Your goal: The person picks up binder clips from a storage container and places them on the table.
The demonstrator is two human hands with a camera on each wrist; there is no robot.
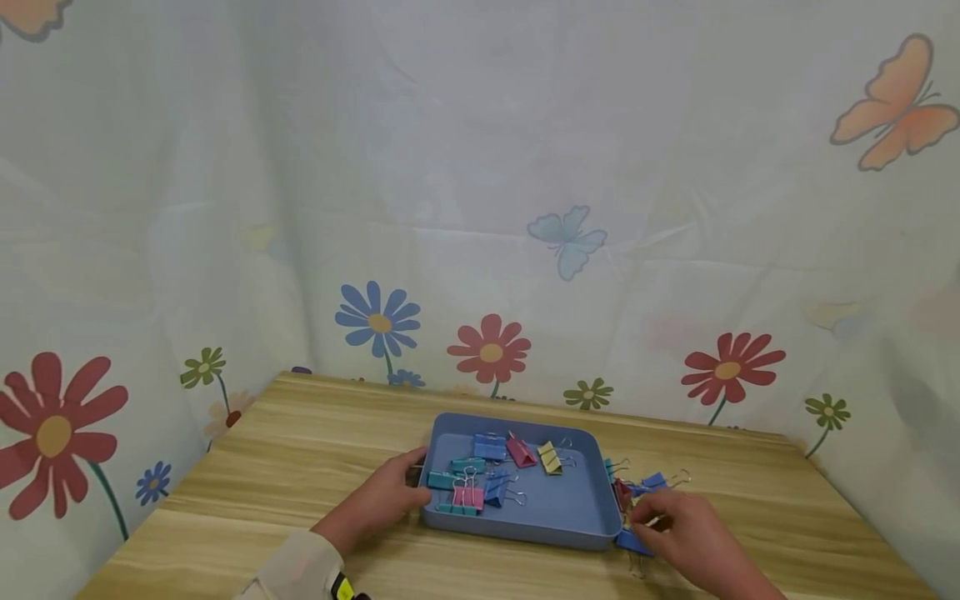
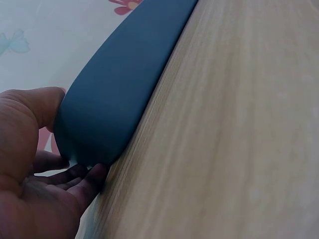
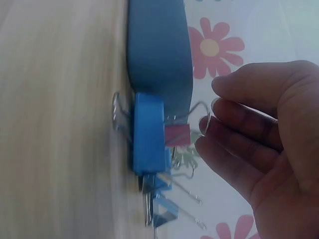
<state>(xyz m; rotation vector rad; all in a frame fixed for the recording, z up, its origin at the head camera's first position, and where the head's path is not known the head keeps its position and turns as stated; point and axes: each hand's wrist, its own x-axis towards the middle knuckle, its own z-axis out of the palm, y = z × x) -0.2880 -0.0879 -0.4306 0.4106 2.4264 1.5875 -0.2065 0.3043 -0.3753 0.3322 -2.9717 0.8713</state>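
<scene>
A blue tray (image 1: 555,508) lies on the table with several binder clips inside, among them a yellow clip (image 1: 551,458), a red clip (image 1: 521,450) and a pink clip (image 1: 468,498). My left hand (image 1: 386,500) grips the tray's left side, thumb by the rim and fingers lower down, as the left wrist view shows. Just off the tray's right side, my right hand (image 1: 686,533) hovers over a small pile of clips. In the right wrist view its bent fingertips come close to the wire handle of a blue binder clip (image 3: 149,132); contact is unclear.
Beside the tray's right wall, the pile holds another blue clip (image 1: 654,482) and a teal clip (image 1: 611,468), partly hidden by my hand. The wooden table (image 1: 322,442) ends at a flower-patterned curtain (image 1: 480,208) behind and at both sides.
</scene>
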